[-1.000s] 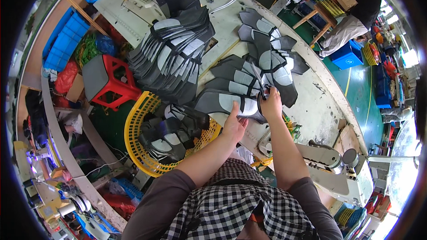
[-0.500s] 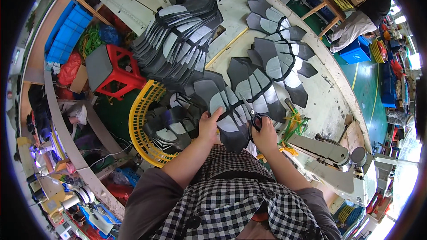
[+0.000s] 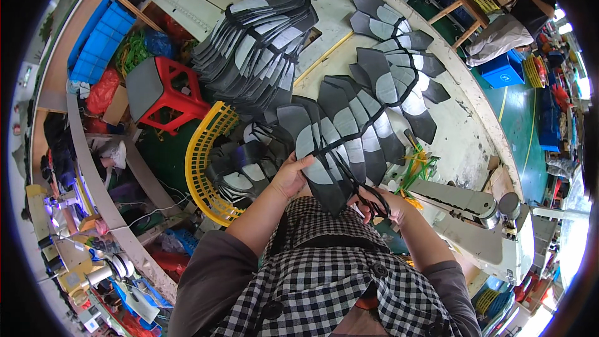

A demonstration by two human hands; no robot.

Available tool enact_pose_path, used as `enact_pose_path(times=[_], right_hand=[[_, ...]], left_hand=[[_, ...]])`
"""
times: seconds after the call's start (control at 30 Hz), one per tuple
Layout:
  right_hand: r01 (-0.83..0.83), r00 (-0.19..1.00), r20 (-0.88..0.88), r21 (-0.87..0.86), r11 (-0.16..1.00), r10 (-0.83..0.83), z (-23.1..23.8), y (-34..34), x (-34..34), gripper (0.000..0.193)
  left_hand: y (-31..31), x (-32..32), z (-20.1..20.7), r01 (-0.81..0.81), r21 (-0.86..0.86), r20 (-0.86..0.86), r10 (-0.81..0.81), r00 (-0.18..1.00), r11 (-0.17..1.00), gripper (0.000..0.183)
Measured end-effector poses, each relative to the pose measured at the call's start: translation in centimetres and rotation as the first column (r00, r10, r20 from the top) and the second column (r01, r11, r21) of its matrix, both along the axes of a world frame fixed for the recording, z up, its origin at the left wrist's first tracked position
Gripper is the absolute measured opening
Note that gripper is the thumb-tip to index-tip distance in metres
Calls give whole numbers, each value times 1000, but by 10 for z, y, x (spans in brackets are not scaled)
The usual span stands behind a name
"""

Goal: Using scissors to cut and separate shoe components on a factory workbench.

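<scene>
My left hand (image 3: pixel 292 176) is closed on the near edge of a black-and-grey fabric piece (image 3: pixel 321 175), its thumb lying on top of a light grey patch. In my right hand (image 3: pixel 392 205) is a pair of black-handled scissors (image 3: pixel 375 198), held beside the piece's near right edge. I cannot clearly make out the blades against the dark panels. This piece belongs to a chain of similar panels (image 3: pixel 359 109), joined along a black strip and curving away over the table. A tall stack of the same panels (image 3: pixel 249 56) stands farther left.
A yellow plastic basket (image 3: pixel 198 171) with more panels is at my left, near a red-and-grey stool (image 3: pixel 163 97). The sewing machine (image 3: pixel 455 203) stands right of my right hand on the pale worktable (image 3: pixel 458 143), with green and yellow ties (image 3: pixel 419 165) beside it. Another person (image 3: pixel 530 15) is far right.
My right hand has drawn the scissors down toward my body, away from the joint between the panels. My left hand still grips the piece. The whole view has shifted slightly.
</scene>
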State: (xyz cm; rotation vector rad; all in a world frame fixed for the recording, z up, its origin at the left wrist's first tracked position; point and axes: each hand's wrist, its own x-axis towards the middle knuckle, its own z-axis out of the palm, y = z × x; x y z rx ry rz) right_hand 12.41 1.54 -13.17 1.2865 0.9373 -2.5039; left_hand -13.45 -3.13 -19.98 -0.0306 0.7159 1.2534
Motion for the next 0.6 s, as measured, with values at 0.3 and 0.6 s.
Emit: enact_pose_path(times=[0.3,0.6], right_hand=[[206,954,-169,-230,951,-248,-17,-16,-30,60],[165,967,172,136,977,-188,-1,-12,4,62]], left_hand=[[0,5,-14,10,-6,-87,-10,996,1000,42],[-7,8,-17,87,14,-125,-84,989,996,46]])
